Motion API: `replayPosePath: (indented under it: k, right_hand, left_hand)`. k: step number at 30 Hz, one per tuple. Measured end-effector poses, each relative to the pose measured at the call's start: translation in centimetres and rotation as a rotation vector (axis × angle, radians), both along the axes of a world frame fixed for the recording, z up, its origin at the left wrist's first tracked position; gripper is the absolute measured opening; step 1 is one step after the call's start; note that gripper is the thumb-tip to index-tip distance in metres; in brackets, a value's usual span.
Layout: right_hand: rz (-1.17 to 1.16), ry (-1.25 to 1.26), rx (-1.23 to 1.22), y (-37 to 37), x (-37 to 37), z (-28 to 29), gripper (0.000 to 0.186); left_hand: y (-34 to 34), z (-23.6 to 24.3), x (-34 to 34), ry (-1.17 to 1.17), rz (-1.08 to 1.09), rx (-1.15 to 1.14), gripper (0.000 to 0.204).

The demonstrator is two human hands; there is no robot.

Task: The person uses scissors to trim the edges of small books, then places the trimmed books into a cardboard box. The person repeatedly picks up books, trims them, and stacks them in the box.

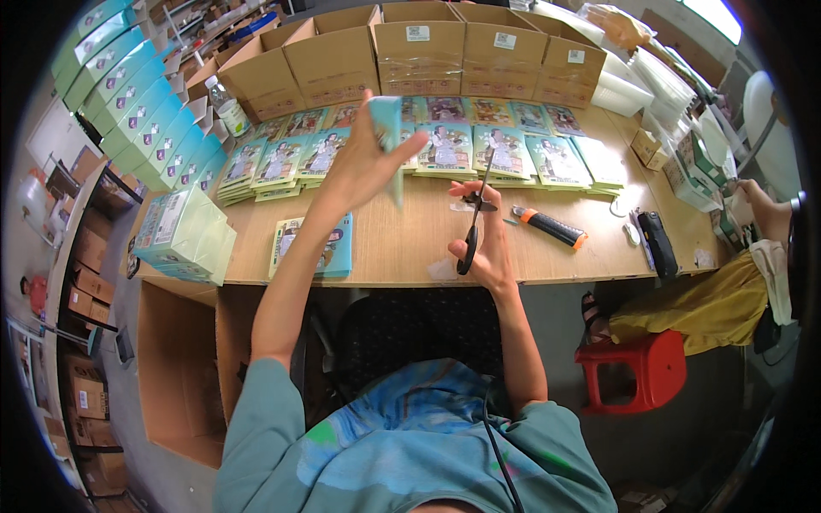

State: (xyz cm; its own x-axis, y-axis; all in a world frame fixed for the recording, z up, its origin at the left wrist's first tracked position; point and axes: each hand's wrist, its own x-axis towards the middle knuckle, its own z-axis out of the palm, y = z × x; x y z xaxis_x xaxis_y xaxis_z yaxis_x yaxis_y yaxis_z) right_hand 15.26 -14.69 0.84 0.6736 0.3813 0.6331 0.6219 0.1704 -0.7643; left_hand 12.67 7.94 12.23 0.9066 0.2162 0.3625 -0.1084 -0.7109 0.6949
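My left hand (355,171) is raised over the middle of the table, its thumb out to the right. It grips a thin light-blue pack (387,120), seen nearly edge-on and a little blurred. To its right, my right hand (492,256) has its fingers in the black handles of a pair of scissors (471,242), whose blades point up and away from me. Beyond both hands lie rows of illustrated packs (445,150) in piles. Nearer me, two more packs (336,248) rest by the table's front edge, partly behind my left forearm.
Open cardboard boxes (419,60) line the back, with a bottle (227,107) at their left. Pale green cartons (184,231) stand left. A black-and-orange box cutter (552,227) and black pouch (657,244) lie right. Another person's hand (764,209) is at far right, above a red stool (637,368).
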Motion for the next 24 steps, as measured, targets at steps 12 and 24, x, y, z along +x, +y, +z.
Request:
replayPosePath:
  k: [12, 24]
  right_hand:
    - [-0.013, 0.072, 0.050, -0.9, -0.1, 0.4, 0.096]
    - [-0.041, 0.167, 0.275, -1.2, 0.3, 0.2, 0.077]
  left_hand:
    - [-6.5, -1.4, 18.8, 0.647, 0.210, 0.704, 0.134]
    - [-5.4, 3.2, 6.3, -0.196, 0.073, 0.586, 0.045]
